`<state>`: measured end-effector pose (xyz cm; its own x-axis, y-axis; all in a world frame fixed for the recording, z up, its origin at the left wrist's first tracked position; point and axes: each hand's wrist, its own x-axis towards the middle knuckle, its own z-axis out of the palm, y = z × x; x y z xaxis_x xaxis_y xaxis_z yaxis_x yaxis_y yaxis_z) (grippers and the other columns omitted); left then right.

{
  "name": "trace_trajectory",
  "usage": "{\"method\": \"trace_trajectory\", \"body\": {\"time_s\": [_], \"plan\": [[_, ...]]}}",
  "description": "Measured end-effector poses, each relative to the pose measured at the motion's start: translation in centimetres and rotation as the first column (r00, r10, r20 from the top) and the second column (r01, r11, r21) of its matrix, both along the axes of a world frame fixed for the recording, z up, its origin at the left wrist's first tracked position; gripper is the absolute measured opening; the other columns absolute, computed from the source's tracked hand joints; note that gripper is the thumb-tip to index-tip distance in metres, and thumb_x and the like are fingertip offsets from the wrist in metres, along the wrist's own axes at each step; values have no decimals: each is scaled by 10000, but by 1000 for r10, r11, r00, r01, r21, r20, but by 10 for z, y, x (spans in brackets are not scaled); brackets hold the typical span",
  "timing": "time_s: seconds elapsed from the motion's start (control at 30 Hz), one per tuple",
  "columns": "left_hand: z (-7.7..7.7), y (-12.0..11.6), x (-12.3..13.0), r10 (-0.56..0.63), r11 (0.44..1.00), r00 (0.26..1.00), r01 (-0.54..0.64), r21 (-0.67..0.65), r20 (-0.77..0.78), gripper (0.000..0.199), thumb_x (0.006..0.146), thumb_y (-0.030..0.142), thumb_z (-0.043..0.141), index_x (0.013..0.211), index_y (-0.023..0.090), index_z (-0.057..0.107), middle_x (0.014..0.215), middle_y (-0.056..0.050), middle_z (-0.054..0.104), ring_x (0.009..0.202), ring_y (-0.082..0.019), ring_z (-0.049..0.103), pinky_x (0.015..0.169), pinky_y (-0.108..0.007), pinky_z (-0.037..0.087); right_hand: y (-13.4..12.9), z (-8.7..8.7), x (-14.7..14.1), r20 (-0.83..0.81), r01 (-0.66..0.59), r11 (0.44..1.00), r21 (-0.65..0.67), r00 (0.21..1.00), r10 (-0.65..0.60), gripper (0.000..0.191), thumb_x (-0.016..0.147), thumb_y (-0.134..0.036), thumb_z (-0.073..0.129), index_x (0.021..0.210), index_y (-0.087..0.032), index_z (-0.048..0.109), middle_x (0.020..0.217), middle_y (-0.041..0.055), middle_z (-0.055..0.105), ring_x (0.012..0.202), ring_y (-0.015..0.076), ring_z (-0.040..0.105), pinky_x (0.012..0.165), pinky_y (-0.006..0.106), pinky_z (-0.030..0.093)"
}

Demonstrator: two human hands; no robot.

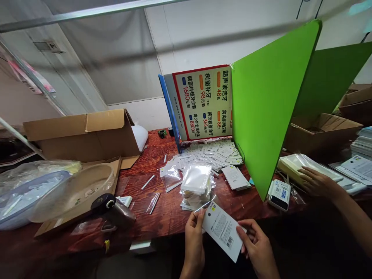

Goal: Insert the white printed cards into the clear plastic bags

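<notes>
A white printed card (223, 229) with small text, a barcode and a yellow mark is tilted in front of me, past the table's front edge. My right hand (256, 245) pinches its lower right side between thumb and fingers. At its upper left corner, my left hand (195, 237) is closed on a clear plastic bag (205, 205); whether the card's corner is inside the bag I cannot tell. Just beyond lies a stack of clear bags (196, 178). Behind it spreads a heap of white cards (212, 153), with a neater card stack (236, 178) to the right.
A green divider (273, 93) stands at right; beyond it another person's hand (315, 180) rests on a stack of plastic bags (302, 164). On the left are a tumbler (116, 211), a plastic basin (72, 190) and a cardboard box (78, 128). A white device (279, 195) sits near the edge.
</notes>
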<state>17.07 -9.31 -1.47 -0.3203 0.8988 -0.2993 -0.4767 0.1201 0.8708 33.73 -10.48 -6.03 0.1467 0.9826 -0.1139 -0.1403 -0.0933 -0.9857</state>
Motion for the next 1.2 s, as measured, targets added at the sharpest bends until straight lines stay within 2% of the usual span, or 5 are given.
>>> {"method": "trace_trajectory", "body": {"time_s": [0.3, 0.53, 0.67, 0.83, 1.2], "plan": [[-18, -8, 1, -136, 990, 990, 137, -23, 39, 485, 594, 512, 864, 846, 151, 660, 849, -125, 764, 801, -283, 731, 716, -360, 569, -9, -8, -21, -75, 90, 996, -8, 993, -91, 518, 666, -643, 769, 880, -208, 587, 662, 26, 673, 399, 142, 547, 355, 250, 451], [-45, -12, 2, -221, 974, 973, 223, -28, 65, 637, 561, 524, 879, 1030, 134, 692, 1020, -198, 753, 901, -341, 723, 736, -399, 577, -9, -26, -23, 43, -138, 990, -24, 989, 139, 655, 596, -417, 823, 1119, -261, 461, 1037, 67, 700, 420, 139, 588, 342, 247, 442], [-52, -9, 1, -274, 960, 958, 277, -36, 81, 604, 564, 546, 871, 985, 147, 700, 957, -183, 763, 875, -329, 727, 778, -420, 567, -1, -49, -14, 346, -100, 985, 141, 937, 45, 729, 592, -362, 835, 1229, -252, 498, 1051, 76, 697, 861, 285, 706, 741, 363, 581], [-45, -3, -1, -392, 920, 920, 391, 21, 6, 536, 617, 543, 844, 956, 148, 716, 971, -178, 761, 877, -312, 722, 800, -399, 556, 10, -70, -14, 434, -143, 908, 394, 900, -47, 857, 670, -448, 825, 1415, -254, 448, 1369, 145, 555, 1263, 373, 531, 999, 461, 497], [-68, 7, 5, -385, 923, 923, 384, -24, -31, 529, 626, 619, 801, 929, 191, 726, 928, -130, 762, 879, -284, 704, 789, -355, 526, 30, -67, -14, 262, -89, 979, 186, 964, 38, 660, 605, -535, 849, 1208, -316, 691, 1209, 36, 706, 1063, 342, 680, 901, 371, 569]]}}
